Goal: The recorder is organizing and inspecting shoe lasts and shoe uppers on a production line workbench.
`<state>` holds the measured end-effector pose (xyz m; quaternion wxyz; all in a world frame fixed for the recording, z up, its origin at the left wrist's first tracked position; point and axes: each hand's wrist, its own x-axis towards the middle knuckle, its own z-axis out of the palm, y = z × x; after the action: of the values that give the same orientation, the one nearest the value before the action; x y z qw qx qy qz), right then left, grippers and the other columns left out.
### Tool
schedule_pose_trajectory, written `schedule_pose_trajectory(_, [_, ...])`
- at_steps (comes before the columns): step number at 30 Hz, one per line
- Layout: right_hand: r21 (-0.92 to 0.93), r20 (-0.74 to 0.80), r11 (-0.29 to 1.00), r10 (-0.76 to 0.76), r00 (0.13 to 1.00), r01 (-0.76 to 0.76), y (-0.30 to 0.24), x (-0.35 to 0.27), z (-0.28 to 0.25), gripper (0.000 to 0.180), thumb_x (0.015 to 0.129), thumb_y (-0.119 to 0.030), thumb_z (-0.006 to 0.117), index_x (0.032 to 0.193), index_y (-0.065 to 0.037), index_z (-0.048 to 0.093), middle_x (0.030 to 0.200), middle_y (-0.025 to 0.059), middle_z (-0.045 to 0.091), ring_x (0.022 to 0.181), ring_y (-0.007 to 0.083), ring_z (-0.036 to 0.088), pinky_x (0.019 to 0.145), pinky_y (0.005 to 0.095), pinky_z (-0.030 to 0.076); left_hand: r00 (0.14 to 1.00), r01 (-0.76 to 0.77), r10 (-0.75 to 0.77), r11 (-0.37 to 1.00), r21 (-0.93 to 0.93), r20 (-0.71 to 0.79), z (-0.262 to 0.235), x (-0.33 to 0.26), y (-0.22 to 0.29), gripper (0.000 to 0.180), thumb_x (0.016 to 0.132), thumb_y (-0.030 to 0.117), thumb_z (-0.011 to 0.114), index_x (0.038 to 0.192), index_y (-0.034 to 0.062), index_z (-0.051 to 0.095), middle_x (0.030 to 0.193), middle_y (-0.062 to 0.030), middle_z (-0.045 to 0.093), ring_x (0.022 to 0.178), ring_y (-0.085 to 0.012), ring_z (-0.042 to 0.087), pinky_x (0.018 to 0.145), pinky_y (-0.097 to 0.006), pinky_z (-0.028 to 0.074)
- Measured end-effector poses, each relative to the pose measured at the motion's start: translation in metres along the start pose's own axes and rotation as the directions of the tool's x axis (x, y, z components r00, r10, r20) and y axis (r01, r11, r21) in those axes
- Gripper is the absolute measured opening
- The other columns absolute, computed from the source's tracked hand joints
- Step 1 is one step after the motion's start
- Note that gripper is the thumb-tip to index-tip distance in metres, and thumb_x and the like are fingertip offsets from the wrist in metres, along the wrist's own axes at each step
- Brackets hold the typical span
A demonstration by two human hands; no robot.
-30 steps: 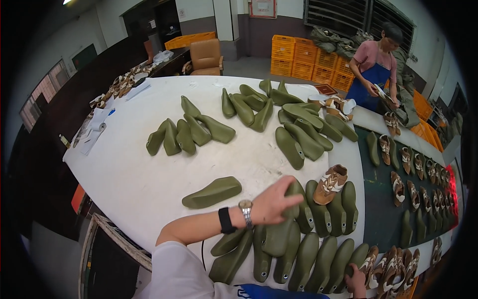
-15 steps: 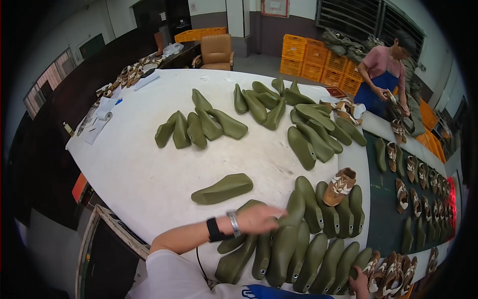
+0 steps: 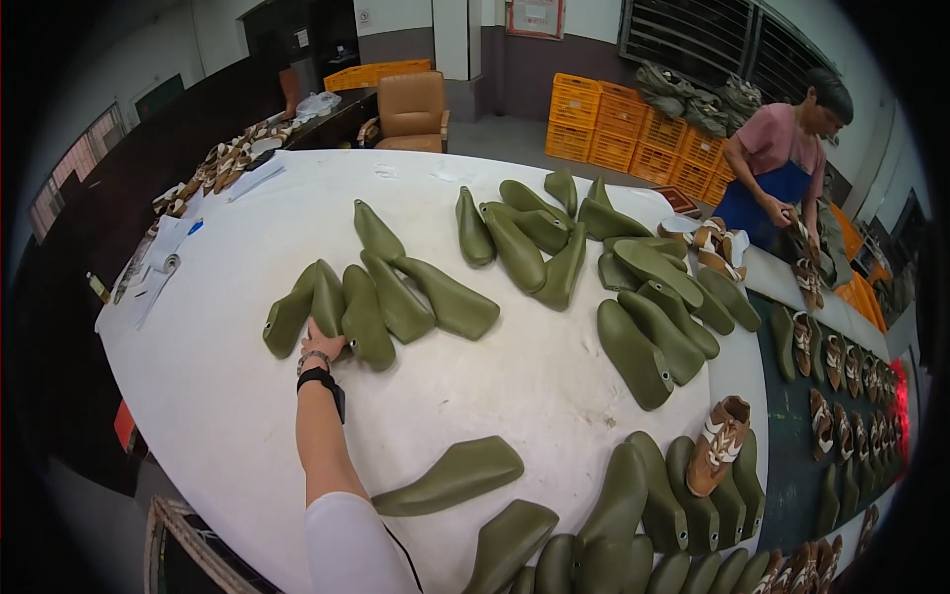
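My left hand [image 3: 321, 343] reaches far out over the white table, with a watch and a bracelet on its wrist. Its fingers close round the near end of a green shoe last [image 3: 328, 292], which lies in a loose cluster with several others. A single shoe last [image 3: 450, 477] rests apart in front of the cluster, left of my lower rows. Rows of shoe lasts [image 3: 661, 495] stand at the near right. On top of them sits a brown and white shoe [image 3: 719, 445]. Nothing of my right hand shows.
More shoe lasts [image 3: 515, 247] lie heaped at the far middle and right. A dark green conveyor [image 3: 782, 436] carries shoes and lasts along the right. Beyond it a person [image 3: 782, 163] in a blue apron handles a shoe. Orange crates [image 3: 594, 124] and a brown chair [image 3: 411, 109] stand behind.
My left hand has swung from above the near lasts to the far left cluster and taken hold of a shoe last. My right hand has gone out of view at the lower right.
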<state>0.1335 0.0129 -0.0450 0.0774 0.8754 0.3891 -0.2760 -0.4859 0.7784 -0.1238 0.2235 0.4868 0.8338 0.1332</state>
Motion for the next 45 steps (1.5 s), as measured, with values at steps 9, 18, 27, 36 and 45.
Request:
schedule_pose_trajectory(9, [-0.09,0.015,0.992,0.089,0.996,-0.087,-0.008,-0.001,-0.007,0.057,0.081,-0.015,0.054,0.132,-0.023,0.031,0.101,0.0215,0.06,0.097,0.0349,0.057,0.095,0.0441,0.035,0.972,-0.167,0.163,0.986,-0.006,-0.167,0.044,0.047,-0.017,0.078,0.081,0.02,0.053,0.14,0.033,0.004,0.122,-0.0294,0.032,0.11,-0.0457,0.042,0.092,-0.046,0.038])
schedule_pose_trajectory(18, [-0.102,-0.001,0.986,0.135,0.991,-0.135,-0.01,-0.005,-0.007,0.055,0.08,-0.025,0.057,0.13,-0.024,0.034,0.097,0.0222,0.06,0.089,0.0402,0.057,0.074,0.0479,0.046,0.821,-0.563,0.566,0.824,-0.063,0.075,0.087,-0.143,0.038,0.102,0.063,0.015,0.07,0.14,0.0087,0.004,0.116,-0.0307,0.031,0.108,-0.0451,0.04,0.092,-0.044,0.037])
schedule_pose_trajectory(27, [0.012,-0.122,0.999,0.047,0.991,-0.046,0.002,-0.001,0.006,0.053,0.078,-0.021,0.058,0.128,-0.021,0.039,0.102,0.0226,0.058,0.092,0.0403,0.056,0.077,0.0455,0.046,0.279,-0.521,0.498,0.797,-0.307,0.821,0.135,-0.28,0.158,0.098,0.077,0.032,0.061,0.139,0.006,-0.011,0.137,-0.0327,0.018,0.125,-0.0394,0.028,0.1,-0.041,0.03])
schedule_pose_trajectory(36, [0.05,-0.094,0.995,0.091,0.991,-0.087,-0.018,0.0,-0.004,0.053,0.076,-0.016,0.06,0.126,-0.021,0.041,0.102,0.0216,0.058,0.09,0.0384,0.057,0.076,0.0434,0.048,0.504,-0.825,0.859,0.45,0.342,0.087,0.108,-0.135,0.253,0.027,0.071,0.017,0.062,0.096,0.0056,0.059,0.096,-0.0183,0.061,0.095,-0.0311,0.057,0.081,-0.041,0.046])
schedule_pose_trajectory(45, [0.053,-0.261,0.998,0.043,0.964,-0.03,-0.013,-0.007,0.005,0.051,0.07,-0.018,0.064,0.117,-0.021,0.045,0.09,0.0201,0.06,0.082,0.0385,0.058,0.073,0.0445,0.047,0.494,-0.863,0.866,0.476,0.166,0.082,0.051,-0.164,0.23,0.037,0.064,0.034,0.072,0.085,0.0039,0.064,0.081,-0.015,0.064,0.079,-0.0315,0.061,0.071,-0.038,0.049])
